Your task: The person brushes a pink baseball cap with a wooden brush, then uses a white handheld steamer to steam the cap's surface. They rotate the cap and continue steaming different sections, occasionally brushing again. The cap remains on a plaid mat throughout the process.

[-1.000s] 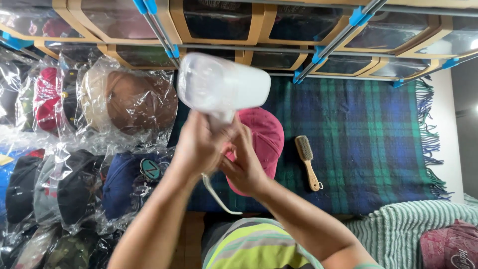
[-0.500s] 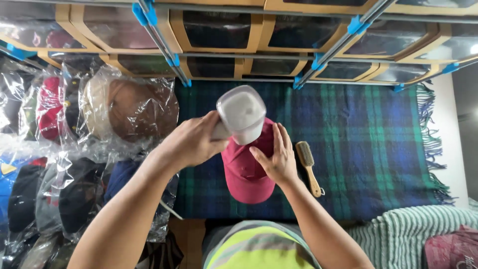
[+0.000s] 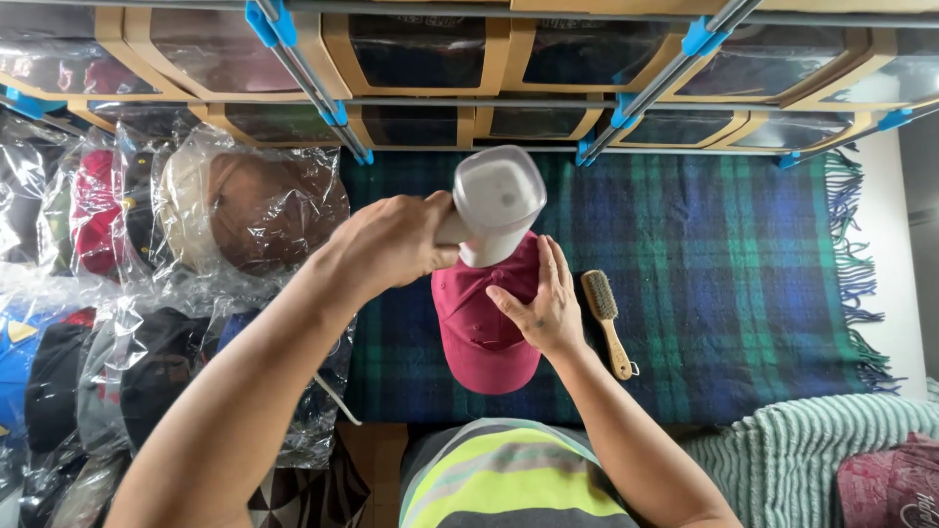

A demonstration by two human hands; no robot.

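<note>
Above your hands, a rack of tan cardboard boxes (image 3: 411, 49) with dark clear windows runs across the top of the view, held by grey metal rails with blue plastic clips (image 3: 699, 34). To your left, caps sealed in crinkled clear plastic bags (image 3: 245, 210) lie stacked: a brown and cream one nearest you, a red one further left, and dark and blue ones lower down. No label on any of them can be made out.

Your left hand (image 3: 386, 244) is wrapped closed around the handle of a white handheld steamer (image 3: 494, 200), fingers curled tight on it. The steamer's long axis runs from your left hand toward the right and away from you, its broad squarish end tipped up toward the camera and its underside just over the crown of the red cap (image 3: 484, 318). Its thin white cord (image 3: 333, 396) trails down at the left beside the bags.

The red cap lies on the dark green and blue plaid blanket (image 3: 734, 274), near its middle, long axis running toward you, brim pointing at your body and crown toward the rack. Your right hand (image 3: 543, 303) rests flat on the cap's right side, fingers spread and nearly straight, pressing on the fabric rather than gripping.

Just right of that hand lies a wooden brush (image 3: 606, 318), bristle end away from you, handle slanting toward you and rightward.
</note>
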